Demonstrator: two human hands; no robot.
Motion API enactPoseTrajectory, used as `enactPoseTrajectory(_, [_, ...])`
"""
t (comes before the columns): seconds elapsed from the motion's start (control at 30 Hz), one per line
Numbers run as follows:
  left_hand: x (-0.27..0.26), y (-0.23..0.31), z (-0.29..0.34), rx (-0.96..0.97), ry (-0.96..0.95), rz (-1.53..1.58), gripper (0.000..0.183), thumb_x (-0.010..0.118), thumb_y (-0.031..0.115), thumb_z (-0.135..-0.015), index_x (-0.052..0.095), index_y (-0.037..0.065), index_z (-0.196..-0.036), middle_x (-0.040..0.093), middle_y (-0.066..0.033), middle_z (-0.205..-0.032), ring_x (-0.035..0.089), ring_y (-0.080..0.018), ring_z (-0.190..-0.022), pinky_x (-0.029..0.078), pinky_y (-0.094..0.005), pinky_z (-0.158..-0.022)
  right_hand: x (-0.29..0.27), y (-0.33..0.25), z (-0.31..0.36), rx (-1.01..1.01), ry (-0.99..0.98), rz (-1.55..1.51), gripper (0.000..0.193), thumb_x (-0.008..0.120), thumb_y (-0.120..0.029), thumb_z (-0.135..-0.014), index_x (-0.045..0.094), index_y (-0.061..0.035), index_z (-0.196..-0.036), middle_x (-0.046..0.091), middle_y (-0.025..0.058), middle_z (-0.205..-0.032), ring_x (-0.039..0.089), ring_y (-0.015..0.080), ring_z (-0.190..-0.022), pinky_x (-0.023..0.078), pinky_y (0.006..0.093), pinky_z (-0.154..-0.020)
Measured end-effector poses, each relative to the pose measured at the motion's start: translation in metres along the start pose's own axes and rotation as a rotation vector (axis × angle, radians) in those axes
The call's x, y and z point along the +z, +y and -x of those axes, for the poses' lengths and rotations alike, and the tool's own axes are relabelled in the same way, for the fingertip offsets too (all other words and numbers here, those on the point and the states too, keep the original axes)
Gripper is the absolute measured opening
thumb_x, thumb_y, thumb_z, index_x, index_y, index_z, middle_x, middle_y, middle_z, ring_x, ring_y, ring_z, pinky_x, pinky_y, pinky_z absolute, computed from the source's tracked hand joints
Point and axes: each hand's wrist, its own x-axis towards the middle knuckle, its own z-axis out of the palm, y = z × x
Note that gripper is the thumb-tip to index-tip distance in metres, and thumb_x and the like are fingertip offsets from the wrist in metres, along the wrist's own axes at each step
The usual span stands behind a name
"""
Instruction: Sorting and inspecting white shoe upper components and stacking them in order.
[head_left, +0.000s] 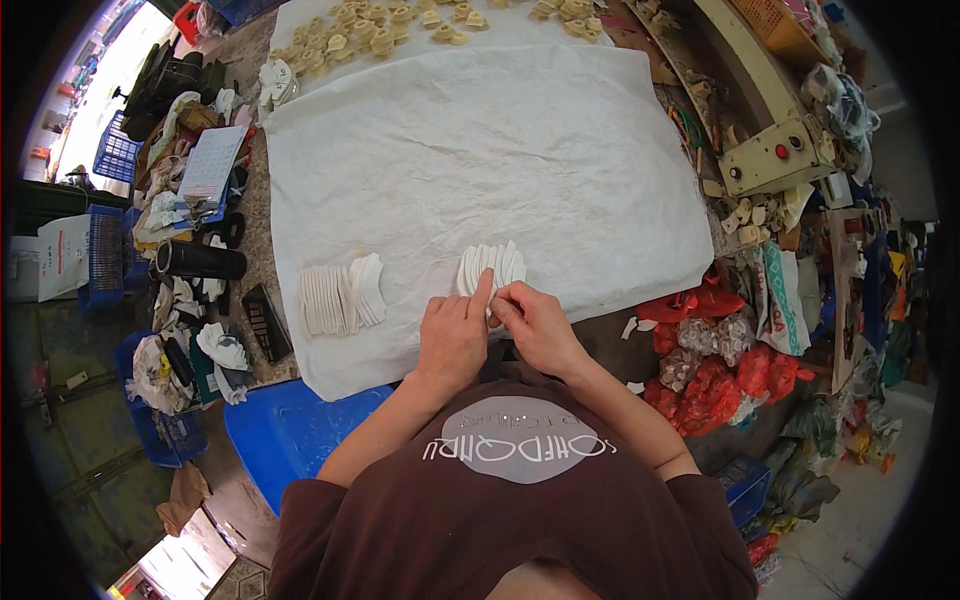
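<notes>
Got the left hand (452, 335) part curled, index finger stretched onto a fanned row of thin, white, curved pieces (507, 262) just past the fingertips; got the right hand (543, 325) bunched into a near pinch right beside it, can't tell about anything held inside; left of the grip, see two matching white bunches (327, 300), all on a crumpled white cloth (480, 150).

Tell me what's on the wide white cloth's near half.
On the wide white cloth: two adjoining rows of thin white pieces and a fanned white stack. The left hand and right hand hide the stack's near end.
</notes>
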Motion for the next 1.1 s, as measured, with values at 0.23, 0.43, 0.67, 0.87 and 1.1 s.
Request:
enactPoseTrajectory(0.23, [-0.004,0.004,0.002,0.04,-0.089,-0.088,0.054,0.053,0.003,-0.073,0.043,-0.002,-0.126,0.052,-0.0074,-0.065,0.052,-0.022,-0.065,0.037,-0.0352,-0.066,-0.001,0.018,-0.001,0.027,0.005,0.006,0.018,0.052,-0.013,-0.088,0.053,0.0043,-0.082,0.06,0.0113,-0.067,0.055,0.0139,-0.06,0.044,0.0294,-0.057])
enactPoseTrajectory(0.43, [-0.004,0.005,0.005,-0.044,-0.152,0.042,0.052,0.051,0.001,-0.076,0.042,0.0,-0.128,0.053,-0.0087,-0.067,0.052,-0.0248,-0.066,0.038,-0.0367,-0.068,-0.003,0.026,-0.005,0.055,-0.047,-0.091,0.013,0.051,-0.01,-0.087,0.052,-0.0007,-0.079,0.049,-0.0015,-0.066,0.044,0.0056,-0.061,0.036,0.0212,-0.055])
enactPoseTrajectory(0.67, [-0.009,0.005,0.004,-0.067,-0.205,0.138,0.054,0.051,0.001,-0.076,0.04,0.003,-0.13,0.054,-0.0102,-0.07,0.053,-0.0255,-0.069,0.039,-0.0373,-0.068,-0.009,0.029,-0.005,0.11,-0.153,-0.447,0.013,0.052,-0.01,-0.086,0.053,-0.0018,-0.076,0.049,-0.0026,-0.066,0.041,0.0048,-0.06,0.034,0.0202,-0.053])
enactPoseTrajectory(0.87, [-0.009,0.003,0.001,-0.035,-0.211,0.09,0.053,0.053,0.003,-0.076,0.042,0.004,-0.129,0.055,-0.0092,-0.073,0.053,-0.0244,-0.071,0.039,-0.0367,-0.067,-0.01,0.033,-0.006,0.096,-0.185,-0.416,0.016,0.051,-0.014,-0.089,0.05,-0.0027,-0.078,0.047,-0.0032,-0.066,0.04,0.0048,-0.06,0.033,0.0207,-0.053])
enactPoseTrajectory(1.1, [-0.01,0.001,0.0,-0.046,-0.269,0.085,0.052,0.052,0.004,-0.077,0.042,0.004,-0.128,0.057,-0.0099,-0.076,0.054,-0.0254,-0.073,0.039,-0.0371,-0.069,-0.01,0.035,-0.007,0.116,-0.179,-0.446,0.015,0.051,-0.014,-0.089,0.051,-0.0023,-0.079,0.047,-0.0032,-0.066,0.04,0.0049,-0.06,0.033,0.0206,-0.054])
